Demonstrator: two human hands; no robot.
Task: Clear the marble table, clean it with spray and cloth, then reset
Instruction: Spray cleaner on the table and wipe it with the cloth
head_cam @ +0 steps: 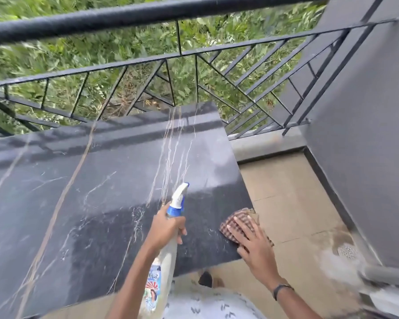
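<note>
Dark marble with pale veins forms the table (78,180), which is set on a tiled balcony against a black metal railing (148,65), with green foliage seen beyond. Droplets are scattered on the marble near its right end. A spray bottle (164,254) is gripped at the neck by the left hand (168,226), its fingers curled round it and the nozzle aimed over the tabletop. A checked cloth (235,223) is pressed flat at the table's right corner by the right hand (253,242), fingers spread straight. A dark band is worn on the right wrist.
</note>
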